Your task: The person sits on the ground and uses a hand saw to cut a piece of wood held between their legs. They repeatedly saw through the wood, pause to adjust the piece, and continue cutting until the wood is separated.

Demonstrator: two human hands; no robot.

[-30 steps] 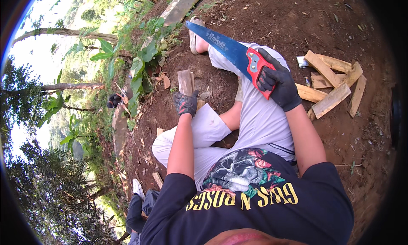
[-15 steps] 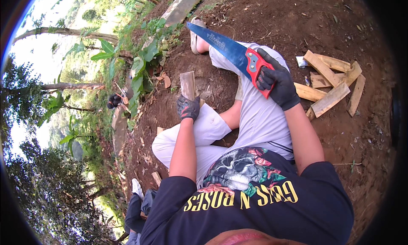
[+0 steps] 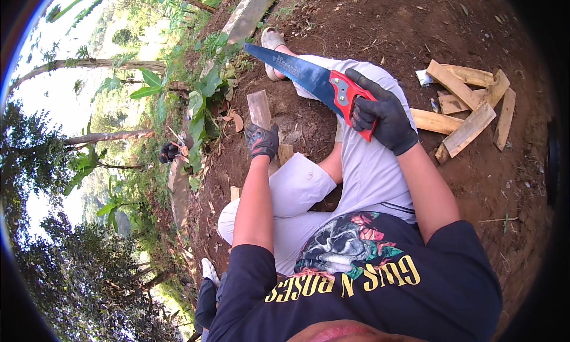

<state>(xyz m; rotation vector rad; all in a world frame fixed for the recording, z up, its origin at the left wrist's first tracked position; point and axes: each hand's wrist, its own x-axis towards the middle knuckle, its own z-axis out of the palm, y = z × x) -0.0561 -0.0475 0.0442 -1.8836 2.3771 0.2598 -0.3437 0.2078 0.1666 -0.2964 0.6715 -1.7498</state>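
Observation:
My right hand [image 3: 386, 113], in a black glove, grips the red handle of a hand saw [image 3: 300, 75]. Its blue blade points up and to the left, over my right leg and towards my foot, with the toothed edge facing down-left. My left hand [image 3: 262, 141], also gloved in black, is closed around a short wooden board [image 3: 259, 107] whose upper part sticks out past the fingers. The blade and the board are apart. Just right of my left wrist, beside my knee, another wood piece [image 3: 285, 153] shows.
Several cut wood pieces [image 3: 469, 131] lie piled on the brown soil at the right. A concrete strip [image 3: 252, 12] runs along the top, and leafy plants [image 3: 205, 92] grow at the left. Another person's shoe [image 3: 209, 271] and dark-clad leg show at lower left.
The saw and my right hand have shifted slightly down and left, bringing the blade nearer the board. My left hand has risen a little with the board. The whole view has tilted slightly.

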